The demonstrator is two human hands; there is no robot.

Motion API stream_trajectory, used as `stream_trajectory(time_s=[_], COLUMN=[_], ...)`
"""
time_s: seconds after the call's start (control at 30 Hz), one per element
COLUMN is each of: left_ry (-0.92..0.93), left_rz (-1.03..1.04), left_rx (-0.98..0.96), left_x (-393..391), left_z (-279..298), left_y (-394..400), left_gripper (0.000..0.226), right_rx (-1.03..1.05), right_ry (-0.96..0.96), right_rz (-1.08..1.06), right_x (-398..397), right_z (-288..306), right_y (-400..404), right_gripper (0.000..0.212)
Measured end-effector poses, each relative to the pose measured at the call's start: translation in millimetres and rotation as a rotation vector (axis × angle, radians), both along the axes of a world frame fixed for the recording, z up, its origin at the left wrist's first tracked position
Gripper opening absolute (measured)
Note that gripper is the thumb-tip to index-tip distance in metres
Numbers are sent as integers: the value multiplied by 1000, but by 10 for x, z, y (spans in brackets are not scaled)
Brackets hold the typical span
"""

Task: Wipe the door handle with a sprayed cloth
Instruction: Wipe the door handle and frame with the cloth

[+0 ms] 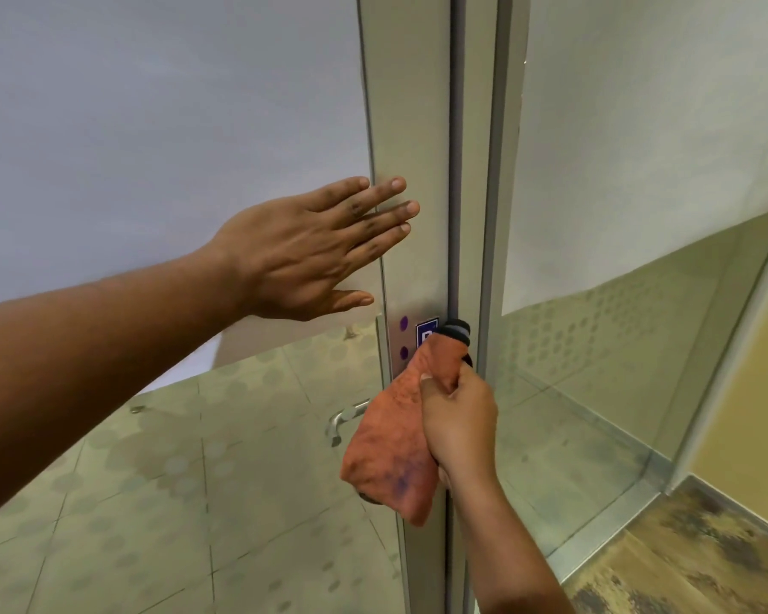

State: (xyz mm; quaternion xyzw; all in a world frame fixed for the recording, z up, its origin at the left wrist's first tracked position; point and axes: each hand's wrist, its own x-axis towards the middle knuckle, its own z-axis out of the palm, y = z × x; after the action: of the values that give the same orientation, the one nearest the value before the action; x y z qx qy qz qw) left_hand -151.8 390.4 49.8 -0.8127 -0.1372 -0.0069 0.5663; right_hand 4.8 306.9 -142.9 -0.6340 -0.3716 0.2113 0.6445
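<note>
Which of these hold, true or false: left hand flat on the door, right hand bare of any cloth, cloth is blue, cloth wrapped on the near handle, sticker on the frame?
1. The left hand lies open, flat against the door frame. True.
2. The right hand is empty. False: it grips an orange cloth.
3. The cloth is blue. False: it is orange.
4. The cloth is wrapped over the dark door handle. True.
5. A blue sticker sits on the frame. True.
</note>
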Motion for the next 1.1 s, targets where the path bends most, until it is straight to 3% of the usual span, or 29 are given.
stream_trajectory(time_s=[0.17,0.33,0.6,0.8,1.1], left_ry=[8,15,24,11,19], left_rz=[18,19,24,3,11], left_rx=[0,10,15,22,15], left_x=[-13,-13,-4,-4,-1], left_z=[0,2,4,6,2], left_y=[-1,-10,-7,6,2], left_gripper=[82,82,82,82,82], right_rx=[66,109,195,92,77], right_ry=[123,340,683,749,771], right_rz=[-21,-9,125,156,169], right_x=[-136,-178,-81,-212,-272], right_z=[56,70,185,15,210], right_y=[55,113,48,-162,-49], right_gripper=[37,21,20,12,18])
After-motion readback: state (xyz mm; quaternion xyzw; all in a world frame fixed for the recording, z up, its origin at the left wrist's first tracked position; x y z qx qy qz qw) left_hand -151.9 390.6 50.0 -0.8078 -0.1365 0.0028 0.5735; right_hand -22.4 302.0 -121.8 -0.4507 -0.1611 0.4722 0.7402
